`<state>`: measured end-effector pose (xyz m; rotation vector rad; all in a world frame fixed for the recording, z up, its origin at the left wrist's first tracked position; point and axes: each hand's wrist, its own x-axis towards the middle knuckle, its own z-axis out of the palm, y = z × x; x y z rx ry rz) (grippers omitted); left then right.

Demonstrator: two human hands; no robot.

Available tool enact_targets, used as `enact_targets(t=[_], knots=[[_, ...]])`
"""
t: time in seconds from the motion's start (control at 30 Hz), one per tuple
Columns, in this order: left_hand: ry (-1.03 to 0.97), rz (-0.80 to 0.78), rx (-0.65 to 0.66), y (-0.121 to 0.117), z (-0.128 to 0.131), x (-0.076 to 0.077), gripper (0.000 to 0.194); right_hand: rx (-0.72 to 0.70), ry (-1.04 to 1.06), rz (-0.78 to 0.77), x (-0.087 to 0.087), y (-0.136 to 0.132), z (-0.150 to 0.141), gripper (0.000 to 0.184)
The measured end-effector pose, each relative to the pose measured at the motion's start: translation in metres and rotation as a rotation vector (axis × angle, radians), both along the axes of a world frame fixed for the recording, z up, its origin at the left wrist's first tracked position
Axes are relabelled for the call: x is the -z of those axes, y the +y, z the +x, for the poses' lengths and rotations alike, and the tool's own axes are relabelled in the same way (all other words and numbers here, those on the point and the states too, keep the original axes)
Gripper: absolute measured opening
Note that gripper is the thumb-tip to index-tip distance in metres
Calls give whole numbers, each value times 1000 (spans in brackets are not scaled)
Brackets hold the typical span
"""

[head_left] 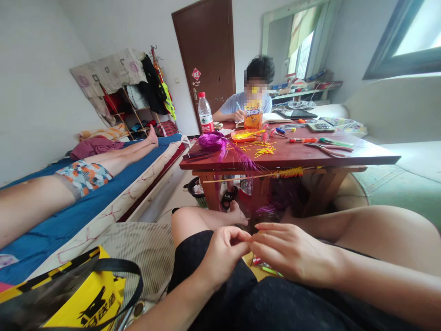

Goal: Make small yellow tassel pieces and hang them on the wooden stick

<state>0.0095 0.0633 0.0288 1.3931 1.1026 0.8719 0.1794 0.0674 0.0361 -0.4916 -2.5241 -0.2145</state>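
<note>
Over my lap, my left hand [225,250] and my right hand [292,253] meet at the fingertips. The left thumb and index finger are pinched together. My right fingers are bent and pressed close, touching the left fingertips. Whatever is between them is too small or hidden to make out. Under the hands, on the black clothing [220,303], lies a yellow surface [257,271], partly covered by my right hand. A bright green stick [272,271] and a small red item [257,261] rest on it.
The red table [220,158] ahead bears purple strands [213,141], yellow pieces [265,149], pliers [325,148] and a water bottle [206,115]. A thin stick [237,178] runs along its front. One person [237,103] writes behind it; another lies on the bed [138,172]. A yellow bag [93,299] stands left.
</note>
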Motion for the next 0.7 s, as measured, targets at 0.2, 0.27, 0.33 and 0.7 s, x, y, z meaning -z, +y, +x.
enact_targets(t=[0.2, 0.27, 0.33, 0.7], knots=[[-411, -505, -8, 5, 3, 3, 13, -54, -79, 303, 9, -1, 6, 20], [-330, -364, 22, 2, 2, 3, 12, -46, -58, 182, 8, -1, 5, 22], [-122, -44, 45, -3, 2, 2, 10, 0, 21, -56, 5, -2, 2, 23], [635, 1381, 146, -14, -12, 3, 23, 73, 612, -1547, 1, 14, -16, 21]])
